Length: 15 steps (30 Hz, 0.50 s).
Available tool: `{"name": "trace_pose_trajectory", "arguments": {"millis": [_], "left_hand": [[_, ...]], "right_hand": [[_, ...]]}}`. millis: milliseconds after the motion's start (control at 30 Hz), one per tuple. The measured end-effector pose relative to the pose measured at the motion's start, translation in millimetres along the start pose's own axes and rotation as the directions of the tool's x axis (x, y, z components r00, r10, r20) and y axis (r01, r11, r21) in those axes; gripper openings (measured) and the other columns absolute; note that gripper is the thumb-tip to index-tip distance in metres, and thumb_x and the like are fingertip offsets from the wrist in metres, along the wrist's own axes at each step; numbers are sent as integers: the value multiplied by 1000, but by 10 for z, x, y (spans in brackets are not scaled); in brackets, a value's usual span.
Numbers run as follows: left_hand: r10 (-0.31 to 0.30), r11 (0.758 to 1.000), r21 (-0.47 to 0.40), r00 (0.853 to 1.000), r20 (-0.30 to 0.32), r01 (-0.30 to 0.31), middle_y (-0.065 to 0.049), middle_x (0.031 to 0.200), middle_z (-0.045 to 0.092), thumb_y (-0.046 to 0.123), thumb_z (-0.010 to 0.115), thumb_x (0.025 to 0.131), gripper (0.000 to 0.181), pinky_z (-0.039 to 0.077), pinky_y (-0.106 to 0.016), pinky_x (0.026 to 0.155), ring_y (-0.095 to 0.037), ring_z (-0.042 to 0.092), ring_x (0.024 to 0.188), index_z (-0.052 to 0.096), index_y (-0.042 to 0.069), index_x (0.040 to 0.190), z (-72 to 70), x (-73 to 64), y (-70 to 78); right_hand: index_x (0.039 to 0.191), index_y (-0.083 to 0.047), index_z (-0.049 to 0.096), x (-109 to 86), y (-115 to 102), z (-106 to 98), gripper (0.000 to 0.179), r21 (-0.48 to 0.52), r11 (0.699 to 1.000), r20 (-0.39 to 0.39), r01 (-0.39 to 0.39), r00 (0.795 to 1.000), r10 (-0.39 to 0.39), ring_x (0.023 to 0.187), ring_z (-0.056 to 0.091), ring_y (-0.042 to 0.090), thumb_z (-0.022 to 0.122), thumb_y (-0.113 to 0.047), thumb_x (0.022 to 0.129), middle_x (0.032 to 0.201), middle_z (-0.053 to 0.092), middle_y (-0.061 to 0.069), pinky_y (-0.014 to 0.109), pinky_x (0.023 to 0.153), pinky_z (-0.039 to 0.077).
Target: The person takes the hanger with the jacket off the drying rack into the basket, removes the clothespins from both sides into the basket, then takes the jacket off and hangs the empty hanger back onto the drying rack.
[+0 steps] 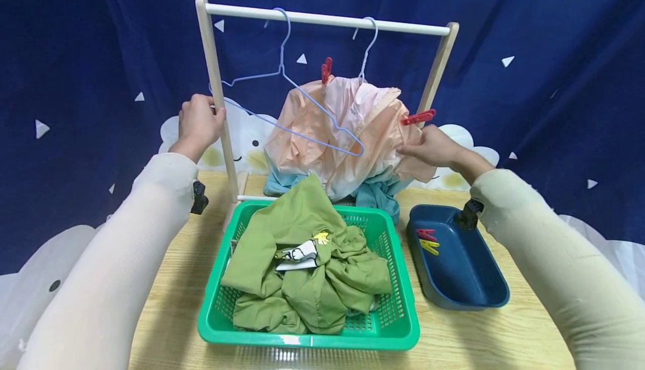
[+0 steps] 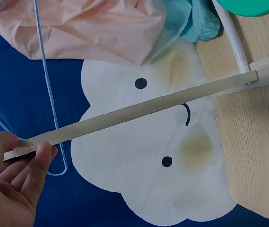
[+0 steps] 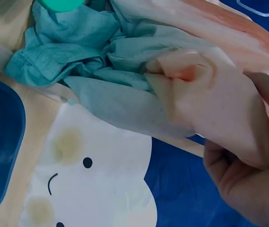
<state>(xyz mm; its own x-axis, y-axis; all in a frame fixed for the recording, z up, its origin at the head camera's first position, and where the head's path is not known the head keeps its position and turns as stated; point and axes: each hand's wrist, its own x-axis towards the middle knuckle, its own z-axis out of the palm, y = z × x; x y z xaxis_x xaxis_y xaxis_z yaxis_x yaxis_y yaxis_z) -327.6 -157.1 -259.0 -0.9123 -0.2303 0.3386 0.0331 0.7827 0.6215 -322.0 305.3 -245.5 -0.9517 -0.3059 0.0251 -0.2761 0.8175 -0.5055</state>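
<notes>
2 grips busy: L hand pinching left rack post, R hand holding pink garment's right side; pegs in blue bin, near right, head cam only.

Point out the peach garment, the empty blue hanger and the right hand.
Peach garment point(image 1: 347, 109): head view, on its upper front.
Blue hanger point(image 1: 281, 68): head view, on the neck below its hook.
Right hand point(image 1: 435, 146): head view, on the back of the hand.
</notes>
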Motion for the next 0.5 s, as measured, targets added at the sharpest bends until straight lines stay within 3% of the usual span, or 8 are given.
{"name": "trace_pose_trajectory", "arguments": {"millis": [333, 500], "left_hand": [[-11, 1000, 7, 1000, -14, 11, -26, 123, 69, 21, 50, 103, 38, 49, -52, 100, -45, 63, 118, 65, -1, 130, 8, -8, 6], [-14, 1000, 5, 1000, -21, 14, -24, 122, 70, 22, 51, 103, 38, 48, -51, 101, -44, 63, 119, 66, 0, 130, 18, -5, 6]], "right_hand": [[51, -10, 58, -6, 75, 5, 49, -11, 1000, -126, -11, 992, 10, 47, 40, 7, 69, -27, 96, 44, 40, -11, 26, 46, 30], [57, -3, 69, -44, 111, -11, 43, 2, 1000, -185, 13, 983, -13, 47, 41, 7, 70, -23, 95, 43, 44, -11, 25, 44, 30]]}}
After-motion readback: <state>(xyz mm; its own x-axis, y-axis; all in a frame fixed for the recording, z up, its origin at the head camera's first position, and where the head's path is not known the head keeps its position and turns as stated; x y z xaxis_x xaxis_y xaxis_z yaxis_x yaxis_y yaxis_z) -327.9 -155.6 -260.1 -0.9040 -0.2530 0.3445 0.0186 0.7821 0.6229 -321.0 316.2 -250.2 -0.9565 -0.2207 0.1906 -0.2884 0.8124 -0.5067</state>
